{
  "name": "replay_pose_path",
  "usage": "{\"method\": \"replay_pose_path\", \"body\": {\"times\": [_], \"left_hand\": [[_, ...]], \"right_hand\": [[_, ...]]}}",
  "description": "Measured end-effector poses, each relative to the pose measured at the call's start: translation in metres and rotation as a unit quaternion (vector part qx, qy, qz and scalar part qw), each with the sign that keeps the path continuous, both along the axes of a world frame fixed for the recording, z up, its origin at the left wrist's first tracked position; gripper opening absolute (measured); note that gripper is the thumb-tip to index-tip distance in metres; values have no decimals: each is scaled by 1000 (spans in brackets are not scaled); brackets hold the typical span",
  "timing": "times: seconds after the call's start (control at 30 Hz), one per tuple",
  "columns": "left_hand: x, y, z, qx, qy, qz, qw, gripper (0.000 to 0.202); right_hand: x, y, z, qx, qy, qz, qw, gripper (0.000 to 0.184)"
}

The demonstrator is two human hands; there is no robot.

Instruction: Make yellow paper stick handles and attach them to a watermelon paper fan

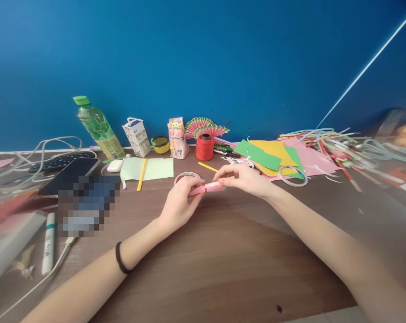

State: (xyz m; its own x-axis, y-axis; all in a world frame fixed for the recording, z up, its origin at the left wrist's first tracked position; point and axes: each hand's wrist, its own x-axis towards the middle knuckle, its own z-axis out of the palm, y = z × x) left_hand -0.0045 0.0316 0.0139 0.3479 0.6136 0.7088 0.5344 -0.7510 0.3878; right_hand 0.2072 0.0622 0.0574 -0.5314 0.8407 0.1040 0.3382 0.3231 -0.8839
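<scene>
Between my two hands is a pink folded paper fan (211,187), its pleats pressed together and a red band round its middle. My left hand (183,199) pinches the fan's left end between thumb and fingers. On its right end, the fingertips of my right hand (241,179) are closed on the pleats. Just behind my left hand lies a roll of tape (186,175), partly hidden by the fingers. A red spool of thread (205,147) stands beyond the fan, with finished pink-and-green paper fans (203,127) behind it.
Coloured paper sheets (263,154), another tape roll (292,176) and a heap of paper strips (330,143) lie at the back right. A green bottle (100,130), a carton (136,137), pale green paper (159,168), a marker (49,244) and a phone with a cable (63,258) are leftward.
</scene>
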Motion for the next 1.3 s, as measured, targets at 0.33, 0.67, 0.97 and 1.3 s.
{"method": "replay_pose_path", "body": {"times": [0.33, 0.67, 0.97, 1.3], "left_hand": [[2, -3, 1, 48, 60, -15, 997, 15], [3, -5, 6, 67, 99, -31, 992, 17], [2, -4, 6, -3, 21, -57, 998, 11], [-1, -1, 5, -165, -155, -43, 973, 10]], "right_hand": [[-3, -7, 5, -6, -62, 32, 998, 17], [-6, -11, 5, 2, -118, 21, 993, 26], [6, -2, 11, -72, -58, 102, 990, 15], [11, 7, 2, -115, -30, 103, 987, 21]]}}
